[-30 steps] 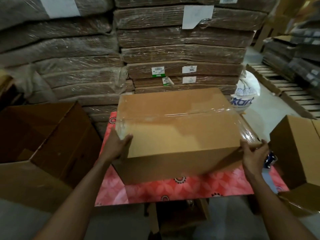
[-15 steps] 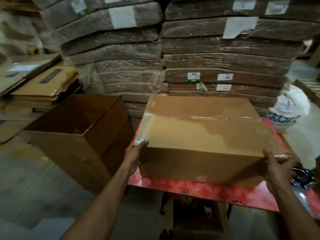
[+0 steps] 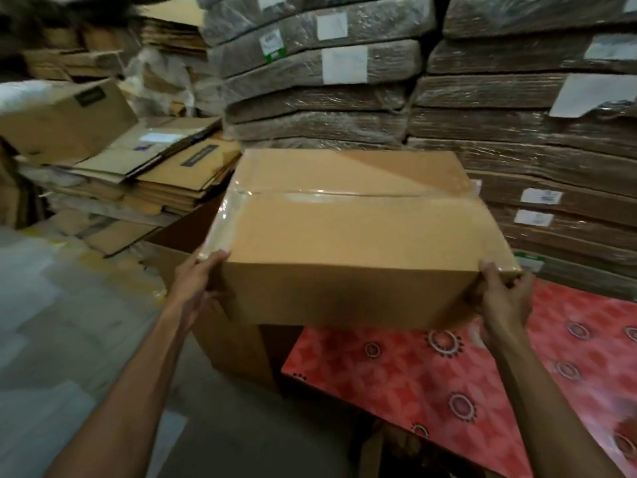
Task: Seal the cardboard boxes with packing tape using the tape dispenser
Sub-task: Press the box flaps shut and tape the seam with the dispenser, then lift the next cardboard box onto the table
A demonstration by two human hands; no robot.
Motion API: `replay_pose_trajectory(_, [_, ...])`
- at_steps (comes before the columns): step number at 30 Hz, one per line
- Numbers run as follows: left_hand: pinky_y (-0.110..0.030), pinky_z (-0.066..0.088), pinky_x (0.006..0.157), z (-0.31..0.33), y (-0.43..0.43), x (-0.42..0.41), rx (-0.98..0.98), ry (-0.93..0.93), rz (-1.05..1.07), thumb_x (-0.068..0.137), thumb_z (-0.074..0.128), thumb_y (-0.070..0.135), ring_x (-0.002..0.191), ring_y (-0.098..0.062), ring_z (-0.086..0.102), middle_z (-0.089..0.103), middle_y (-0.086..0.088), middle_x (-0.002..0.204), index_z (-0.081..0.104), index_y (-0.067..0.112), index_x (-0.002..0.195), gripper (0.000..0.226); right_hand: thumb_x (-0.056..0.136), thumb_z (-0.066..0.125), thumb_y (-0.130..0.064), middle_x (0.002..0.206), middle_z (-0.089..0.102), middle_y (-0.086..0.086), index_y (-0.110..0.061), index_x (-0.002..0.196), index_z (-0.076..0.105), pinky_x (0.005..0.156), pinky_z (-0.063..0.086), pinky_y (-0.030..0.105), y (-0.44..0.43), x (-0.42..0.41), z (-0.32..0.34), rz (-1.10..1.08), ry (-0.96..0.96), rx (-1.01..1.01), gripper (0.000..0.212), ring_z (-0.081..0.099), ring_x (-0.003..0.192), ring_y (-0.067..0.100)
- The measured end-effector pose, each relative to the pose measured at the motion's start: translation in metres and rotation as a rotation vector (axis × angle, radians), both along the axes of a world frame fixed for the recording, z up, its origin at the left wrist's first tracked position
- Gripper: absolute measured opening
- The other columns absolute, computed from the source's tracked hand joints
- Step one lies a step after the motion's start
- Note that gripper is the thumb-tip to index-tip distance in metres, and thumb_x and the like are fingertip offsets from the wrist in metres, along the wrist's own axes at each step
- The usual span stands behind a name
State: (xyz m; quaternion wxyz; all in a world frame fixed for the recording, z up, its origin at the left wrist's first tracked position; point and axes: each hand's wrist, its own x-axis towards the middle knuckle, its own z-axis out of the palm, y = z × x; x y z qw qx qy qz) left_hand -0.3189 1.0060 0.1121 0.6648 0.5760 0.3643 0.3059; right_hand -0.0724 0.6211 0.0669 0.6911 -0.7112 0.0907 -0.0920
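Observation:
A brown cardboard box (image 3: 358, 236) with clear packing tape (image 3: 310, 194) along its top seam and down its left end hangs in the air, off the left edge of the red patterned table (image 3: 448, 381). My left hand (image 3: 198, 281) grips its near left corner, thumb on the top edge. My right hand (image 3: 503, 294) grips its near right corner. The tape dispenser is out of view.
An open cardboard box (image 3: 234, 339) stands on the floor under the lifted box. Flattened cartons (image 3: 162, 167) are piled at the left. Shrink-wrapped stacks of cardboard (image 3: 499, 125) form a wall behind. Grey floor (image 3: 51, 322) stretches to the left.
Both hands have lifted the taped box off the red table and carried it left, above the open box on the floor. My view has swung left.

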Motion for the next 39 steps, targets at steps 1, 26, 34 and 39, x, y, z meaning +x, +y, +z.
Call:
replay_pose_trajectory(1, [-0.039, 0.056, 0.065, 0.012, 0.016, -0.007, 0.017, -0.012, 0.032, 0.086, 0.075, 0.031, 0.100, -0.022, 0.062, 0.065, -0.003, 0.114, 0.058, 0.019, 0.134, 0.053, 0.079, 0.071, -0.057, 0.115, 0.067, 0.003, -0.029, 0.113, 0.054, 0.091, 0.055, 0.050, 0.025, 0.002, 0.009, 0.033, -0.029, 0.001, 0.047, 0.065, 0.104, 0.028])
replay_pose_trajectory(26, [-0.052, 0.053, 0.085, 0.049, 0.439, 0.015, -0.002, 0.080, 0.169, 0.089, 0.073, 0.030, 0.112, -0.025, 0.050, 0.054, -0.008, 0.129, 0.051, 0.011, 0.133, 0.053, 0.092, 0.064, -0.049, 0.122, 0.064, 0.007, -0.016, 0.127, 0.048, 0.085, 0.052, 0.038, 0.462, 0.018, 0.048, 0.156, -0.003, -0.107, 0.051, 0.063, 0.107, 0.031])
replay_pose_trajectory(34, [-0.062, 0.052, 0.090, 0.055, 0.449, 0.020, 0.117, 0.272, 0.106, 0.081, 0.073, 0.042, 0.113, -0.037, 0.054, 0.055, -0.011, 0.130, 0.051, 0.022, 0.135, 0.062, 0.094, 0.058, -0.051, 0.129, 0.060, 0.012, -0.015, 0.130, 0.042, 0.090, 0.049, 0.045, 0.458, 0.024, 0.043, 0.120, 0.077, -0.193, 0.054, 0.059, 0.114, 0.036])
replay_pose_trajectory(39, [-0.055, 0.048, 0.083, 0.047, 0.435, 0.016, 0.221, 0.458, 0.074, 0.085, 0.071, 0.045, 0.122, -0.037, 0.051, 0.050, -0.013, 0.139, 0.037, 0.021, 0.148, 0.076, 0.094, 0.058, -0.054, 0.135, 0.058, 0.012, -0.016, 0.138, 0.044, 0.100, 0.048, 0.048, 0.445, 0.033, 0.050, 0.257, 0.037, -0.219, 0.059, 0.056, 0.122, 0.035])
